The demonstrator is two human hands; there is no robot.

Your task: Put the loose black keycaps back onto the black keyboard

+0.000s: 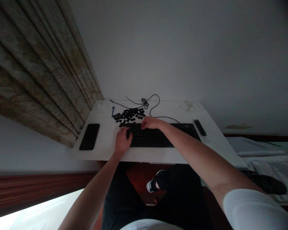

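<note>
Resting over the left end of a long black keyboard (148,140), the person's left hand (123,139) lies loose, its thumb spread from its fingers. Curled fingers of the right hand (150,122) bend over the keyboard's upper left part; whether they pinch anything cannot be told. Just beyond the left fingers lie scattered small black square keycaps (132,112), with a slim blue tool (113,111) beside them. Left of those fingers is a flat black rectangular phone (89,136); beyond the right fingers, a thin knotted black cable (145,103).
</note>
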